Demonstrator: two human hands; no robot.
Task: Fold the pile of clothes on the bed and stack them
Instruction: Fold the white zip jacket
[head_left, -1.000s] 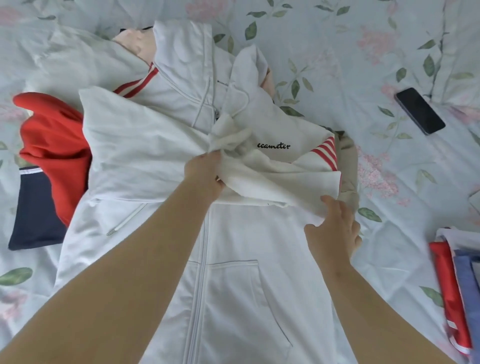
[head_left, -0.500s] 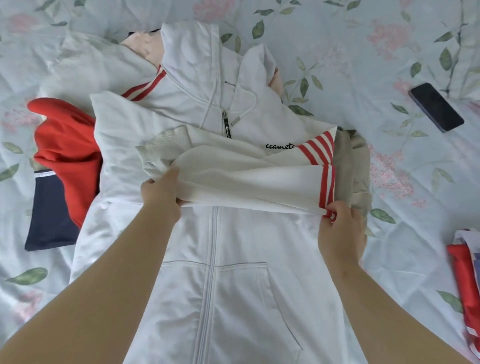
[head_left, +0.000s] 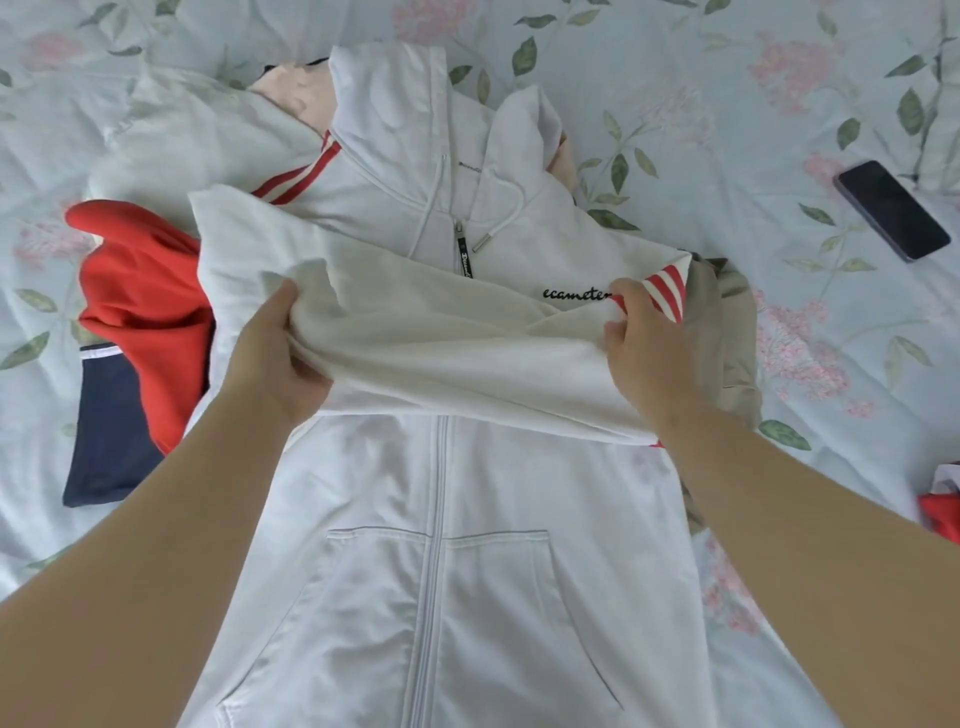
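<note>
As it lies front-up on the flowered bed, white hoodie: one, zipped, one sleeve folded across its chest.
Hands: two, both grasping that sleeve.
Left hand: clutches the bunched end.
Right hand: grips beside the red stripes.
Unfolded clothes: one red garment, one navy piece, one beige garment, one peach garment, beside or beneath the hoodie.
Phone: one, well apart, right.

Count: 1 white zip hoodie with 1 zipper, 2 drawcords, 2 front pockets. 2 grips: left grip, right grip. Left: 1 red garment, 1 navy piece. Right: 1 beige garment, 1 phone. Far: 1 peach garment. 1 bed.
</note>
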